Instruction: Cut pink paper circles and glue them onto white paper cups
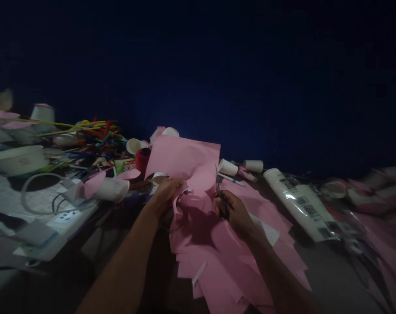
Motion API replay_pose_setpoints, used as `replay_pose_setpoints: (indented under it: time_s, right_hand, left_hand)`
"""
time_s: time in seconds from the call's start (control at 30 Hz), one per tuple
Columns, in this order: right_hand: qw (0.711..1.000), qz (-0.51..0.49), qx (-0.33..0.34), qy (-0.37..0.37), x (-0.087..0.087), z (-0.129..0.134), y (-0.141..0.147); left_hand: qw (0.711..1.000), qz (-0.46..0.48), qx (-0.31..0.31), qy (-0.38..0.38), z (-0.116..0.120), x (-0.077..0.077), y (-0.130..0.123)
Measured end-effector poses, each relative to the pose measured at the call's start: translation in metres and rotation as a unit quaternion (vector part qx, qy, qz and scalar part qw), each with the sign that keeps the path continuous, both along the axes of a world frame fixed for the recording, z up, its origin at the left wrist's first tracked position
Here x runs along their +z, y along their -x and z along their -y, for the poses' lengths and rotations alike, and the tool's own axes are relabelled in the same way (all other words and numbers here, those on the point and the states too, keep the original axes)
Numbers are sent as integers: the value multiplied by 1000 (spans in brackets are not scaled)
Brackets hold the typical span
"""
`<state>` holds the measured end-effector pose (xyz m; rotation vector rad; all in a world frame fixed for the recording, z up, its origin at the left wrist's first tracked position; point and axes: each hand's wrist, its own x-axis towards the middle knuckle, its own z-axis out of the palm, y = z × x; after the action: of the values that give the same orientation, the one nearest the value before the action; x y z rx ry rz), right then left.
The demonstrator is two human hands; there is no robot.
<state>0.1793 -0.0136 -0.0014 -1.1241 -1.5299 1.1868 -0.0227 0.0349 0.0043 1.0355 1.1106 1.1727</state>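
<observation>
My left hand (pixel 168 192) grips the left edge of a pink sheet of paper (pixel 185 158), which is held up above the table. My right hand (pixel 235 210) is closed around a pair of dark-handled scissors (pixel 222 201), whose blades point upward at the sheet's right side. A curled strip of pink paper hangs below the left hand. Beneath both hands lies a spread pile of pink sheets (pixel 224 261), with a small white strip (pixel 199 274) on top.
Left are a power strip (pixel 66 216), a white bowl (pixel 18 159), colourful pipe cleaners (pixel 100 129) and a red spool (pixel 142 159). Right are loose paper cups (pixel 228 167), a pen (pixel 231 179) and a plastic-wrapped stack of cups (pixel 302 205). A dark blue surface rises behind.
</observation>
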Motion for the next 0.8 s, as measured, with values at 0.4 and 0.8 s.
replay_pose_setpoints:
  time_s: [0.4,0.8]
  right_hand:
    - [1000,14,0,3,0,1,-2]
    - [1000,3,4,13,2,2,1]
  left_hand:
    - [999,-22,-2,25,-9,-14,8]
    - [1000,-2,-2,31,-5,-6,8]
